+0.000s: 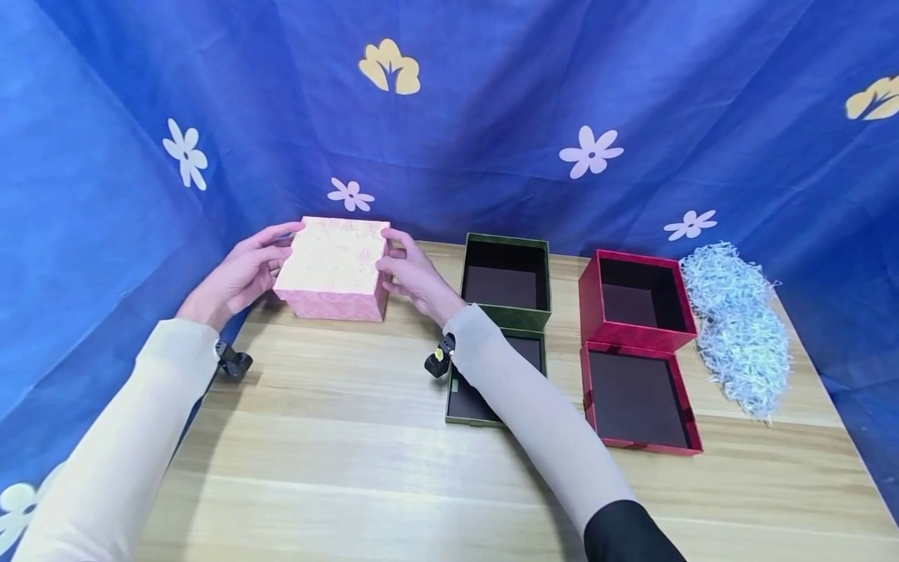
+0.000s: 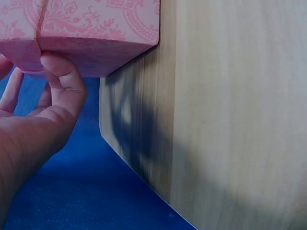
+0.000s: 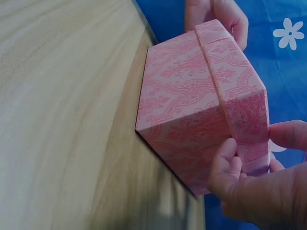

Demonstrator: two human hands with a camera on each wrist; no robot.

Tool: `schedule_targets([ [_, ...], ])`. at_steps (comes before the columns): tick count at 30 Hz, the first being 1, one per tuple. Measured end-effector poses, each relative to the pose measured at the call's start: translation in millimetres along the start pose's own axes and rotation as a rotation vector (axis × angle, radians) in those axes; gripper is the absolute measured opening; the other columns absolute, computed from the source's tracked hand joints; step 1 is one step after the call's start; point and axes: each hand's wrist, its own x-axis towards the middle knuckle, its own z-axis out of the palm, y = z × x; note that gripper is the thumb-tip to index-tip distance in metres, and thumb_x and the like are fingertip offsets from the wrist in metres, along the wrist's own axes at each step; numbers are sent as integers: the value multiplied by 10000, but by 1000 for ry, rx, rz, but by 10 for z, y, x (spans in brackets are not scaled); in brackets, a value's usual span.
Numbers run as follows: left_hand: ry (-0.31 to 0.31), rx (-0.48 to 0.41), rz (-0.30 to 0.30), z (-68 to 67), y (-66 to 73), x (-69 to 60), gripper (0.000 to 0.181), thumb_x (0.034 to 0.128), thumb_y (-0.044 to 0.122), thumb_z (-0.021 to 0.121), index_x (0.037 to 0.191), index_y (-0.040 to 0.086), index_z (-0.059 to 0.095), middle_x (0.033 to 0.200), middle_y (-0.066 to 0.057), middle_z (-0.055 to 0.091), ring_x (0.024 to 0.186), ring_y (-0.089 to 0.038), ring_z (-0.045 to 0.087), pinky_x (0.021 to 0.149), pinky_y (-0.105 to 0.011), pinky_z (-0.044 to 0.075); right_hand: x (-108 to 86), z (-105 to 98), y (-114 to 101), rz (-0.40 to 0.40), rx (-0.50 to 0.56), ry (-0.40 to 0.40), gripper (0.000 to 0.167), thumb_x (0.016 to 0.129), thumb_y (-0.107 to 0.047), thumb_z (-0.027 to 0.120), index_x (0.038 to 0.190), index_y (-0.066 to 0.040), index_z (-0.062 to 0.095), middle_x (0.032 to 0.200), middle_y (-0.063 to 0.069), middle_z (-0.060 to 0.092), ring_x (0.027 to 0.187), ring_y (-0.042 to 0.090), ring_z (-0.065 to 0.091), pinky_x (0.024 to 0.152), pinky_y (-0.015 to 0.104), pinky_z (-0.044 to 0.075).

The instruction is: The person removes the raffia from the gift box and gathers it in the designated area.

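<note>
A pink box [image 1: 340, 304] with a floral pattern stands closed at the back left of the table. Its lid [image 1: 330, 254] sits on it, and a thin brown seam runs between lid and base in both wrist views. My left hand [image 1: 235, 277] grips the lid's left side, thumb tip [image 2: 55, 62] at the seam. On the opposite side my right hand [image 1: 414, 277] holds the lid, with one fingertip at the seam and another finger at the top edge. The box's far side is hidden.
Right of the box stand an open dark green box [image 1: 509, 312] and its upturned lid [image 1: 460, 402], partly under my right sleeve. Farther right are an open red box [image 1: 597, 312], its upturned lid [image 1: 639, 398] and pale blue shredded paper [image 1: 744, 336]. A blue curtain [image 1: 485, 117] hangs behind.
</note>
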Motion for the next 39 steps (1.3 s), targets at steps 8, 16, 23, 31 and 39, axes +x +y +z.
schedule_targets([
  [8,-64,-25,21,-13,11,4,518,1106,-120,480,1598,31,538,1315,-115,695,1002,-223,764,805,-351,645,11,10,37,-28,4,13,696,982,96,661,1606,-181,526,1259,75,517,934,156,594,957,439,525],
  [16,-49,6,37,49,99,-75,509,1107,-112,485,1592,30,546,1315,-118,680,1025,-223,747,821,-342,644,-48,65,-13,-68,-20,-3,665,1008,83,635,1614,-153,497,1207,50,494,903,151,572,942,447,522],
  [23,-85,9,76,118,270,-94,571,1117,-97,475,1669,34,416,1402,-129,627,1106,-242,731,836,-370,647,-118,86,-141,-120,-14,3,675,997,102,635,1607,-154,502,1228,69,478,876,164,572,860,380,522],
  [31,58,86,-22,341,497,-318,601,1099,-24,598,1652,46,372,1341,-15,712,1111,-160,733,867,-315,624,-273,80,-270,-125,-37,35,793,1002,62,685,1669,-233,375,1324,85,487,876,192,631,798,312,592],
  [39,217,132,-227,520,578,-607,216,1089,75,674,1001,90,871,996,-54,819,892,-139,793,842,-241,609,-418,5,-190,-54,58,51,799,990,2,754,1663,-68,329,1352,55,580,1025,202,679,914,359,605],
])
